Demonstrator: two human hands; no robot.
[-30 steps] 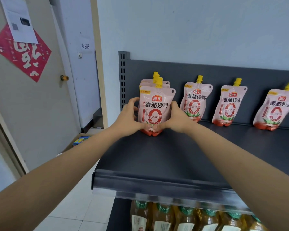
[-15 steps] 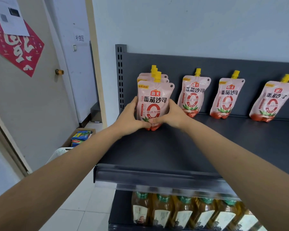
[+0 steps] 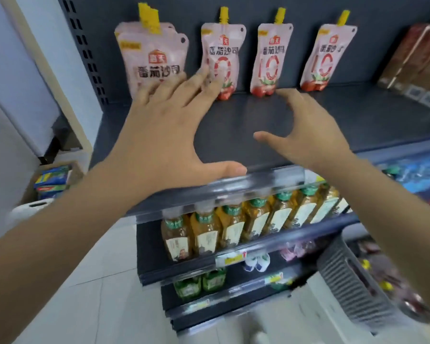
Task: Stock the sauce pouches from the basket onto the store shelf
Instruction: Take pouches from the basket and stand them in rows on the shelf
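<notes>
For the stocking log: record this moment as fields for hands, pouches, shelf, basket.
left hand: open, empty, above top shelf
right hand: open, empty, above top shelf
pouch stack: left end, upright, several deep
single pouches: three, leaning on back panel
basket: grey, lower right, contents blurred
bottles: row beneath top shelf

A shop: tiered shelving carries identical sauce pouches, rowed bottles and, seemingly, price tags.

pale wall at left; light tiled floor below.
</notes>
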